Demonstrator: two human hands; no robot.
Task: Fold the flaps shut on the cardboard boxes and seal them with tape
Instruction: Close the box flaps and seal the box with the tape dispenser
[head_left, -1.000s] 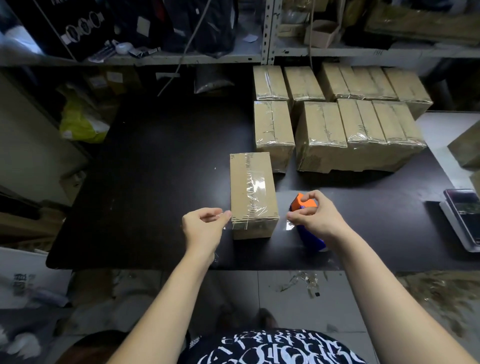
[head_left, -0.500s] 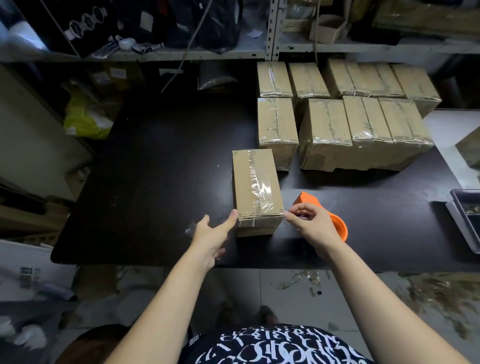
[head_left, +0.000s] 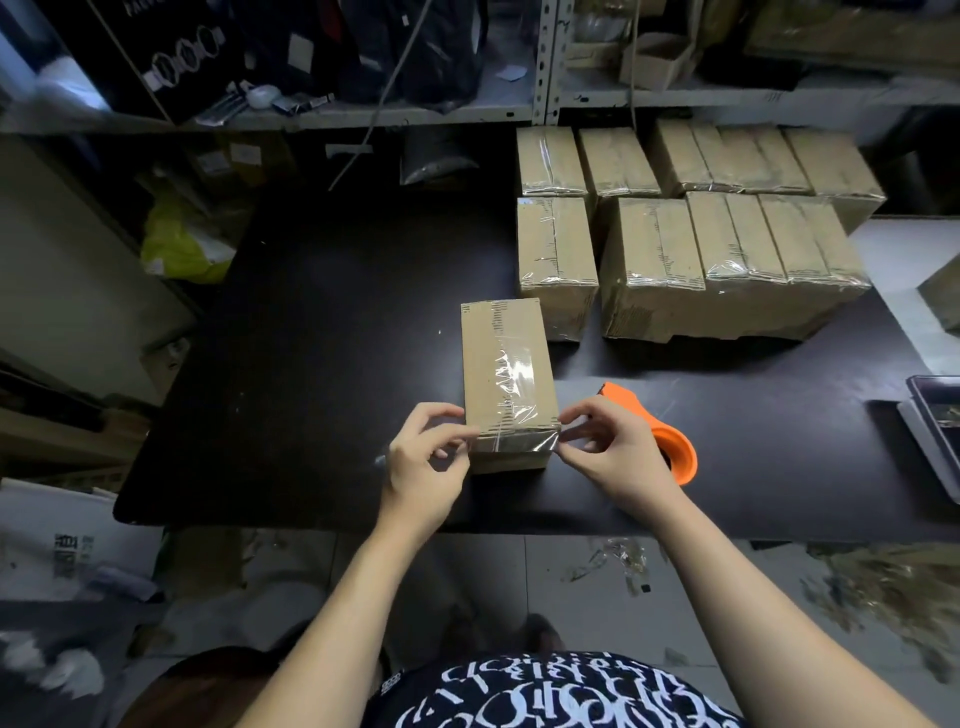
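- Head view: we see a small brown cardboard box (head_left: 483, 353) lying with its flaps shut at the near middle of the black worktop (head_left: 311, 364). Clear tape (head_left: 511, 376) runs along its top and across its near end.
- Our left hand (head_left: 423, 462) and right hand (head_left: 608, 452) curl at the near corners, fingertips pinching the tape's ends down.
- An orange tape dispenser (head_left: 670, 441) lies just beside the right hand.
- Behind it stand taped brown boxes (head_left: 727, 249), already done; we judge this one nearly sealed.
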